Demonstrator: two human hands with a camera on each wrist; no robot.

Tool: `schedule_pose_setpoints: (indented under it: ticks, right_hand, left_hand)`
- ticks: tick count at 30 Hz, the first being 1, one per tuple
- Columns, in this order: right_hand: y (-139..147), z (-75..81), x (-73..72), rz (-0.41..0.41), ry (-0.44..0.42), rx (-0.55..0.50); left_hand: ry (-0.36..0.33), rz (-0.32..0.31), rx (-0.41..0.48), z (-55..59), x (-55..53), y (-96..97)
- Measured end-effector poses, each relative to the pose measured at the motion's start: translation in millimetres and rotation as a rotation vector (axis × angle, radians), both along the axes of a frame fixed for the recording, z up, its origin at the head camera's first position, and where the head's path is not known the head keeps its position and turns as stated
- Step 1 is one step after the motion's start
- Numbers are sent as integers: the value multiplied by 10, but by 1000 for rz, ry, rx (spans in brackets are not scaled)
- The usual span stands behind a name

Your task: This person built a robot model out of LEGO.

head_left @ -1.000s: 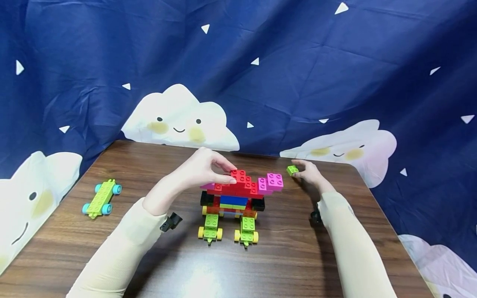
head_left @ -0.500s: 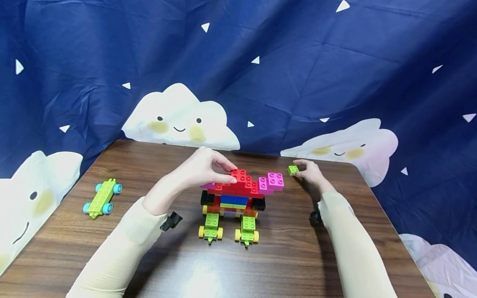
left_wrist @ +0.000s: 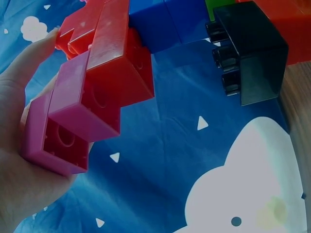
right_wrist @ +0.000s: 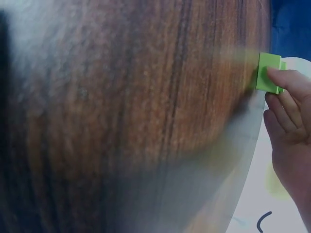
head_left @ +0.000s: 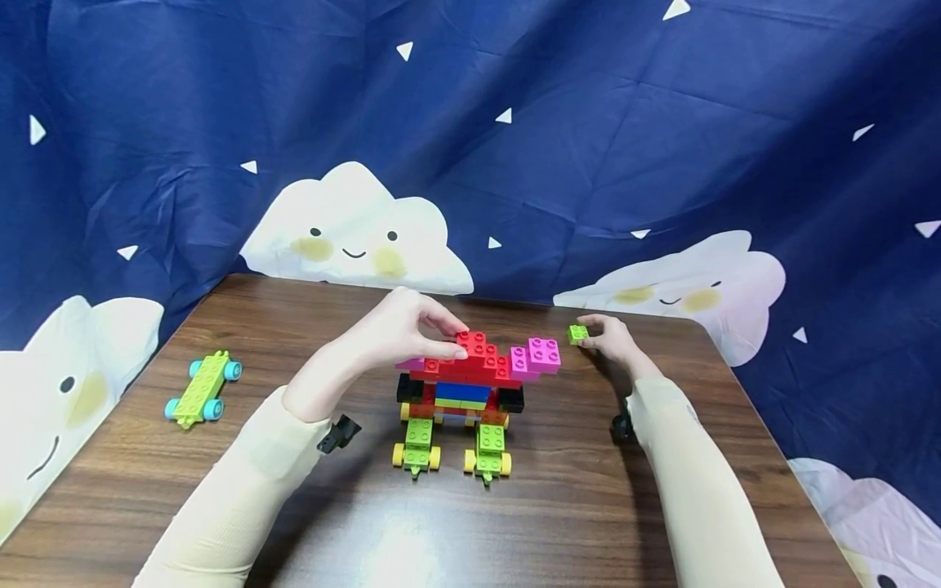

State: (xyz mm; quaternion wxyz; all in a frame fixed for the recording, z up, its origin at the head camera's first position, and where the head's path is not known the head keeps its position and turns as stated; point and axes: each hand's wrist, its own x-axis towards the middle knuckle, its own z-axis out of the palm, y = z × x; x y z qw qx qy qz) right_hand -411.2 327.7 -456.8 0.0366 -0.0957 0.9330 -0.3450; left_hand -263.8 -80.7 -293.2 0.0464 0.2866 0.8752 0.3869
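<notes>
A toy figure of building bricks [head_left: 463, 374] stands upright mid-table, with red and pink bricks on top, blue and black ones below, and green wheeled feet. My left hand [head_left: 397, 331] pinches the red bricks at its top between thumb and fingers. In the left wrist view, pink bricks [left_wrist: 68, 116] stick out beside the palm. At the table's far right, my right hand [head_left: 612, 339] pinches a small lime-green brick [head_left: 577, 334]. The right wrist view shows the thumb on that green brick's [right_wrist: 268, 73] side, near the table surface; whether it touches the table I cannot tell.
A lime-green wheeled base [head_left: 202, 389] with blue wheels lies at the left of the wooden table [head_left: 573, 523]. Behind the table's far edge hangs a dark blue cloth [head_left: 515, 163] with clouds and triangles.
Both hands hold almost the same place throughout, the left on the red bricks and the right on the green brick. Only a slight shift of the whole view shows.
</notes>
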Motion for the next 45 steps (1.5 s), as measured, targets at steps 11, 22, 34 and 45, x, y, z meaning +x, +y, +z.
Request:
schedule_pose_setpoints:
  ticks: [11, 22, 34, 45]
  right_hand:
    - [-75, 159, 143, -15, 47, -76]
    - [-281, 734, 385, 14, 172, -87]
    - [-732, 1542, 898, 46, 282, -180]
    - [-1202, 2031, 1389, 85, 336, -189]
  left_hand:
    - [-46, -2, 30, 10, 5, -15]
    - [-61, -8, 11, 54, -8, -20]
    - [-17, -28, -29, 107, -5, -20]
    - [167, -44, -50, 82, 39, -54]
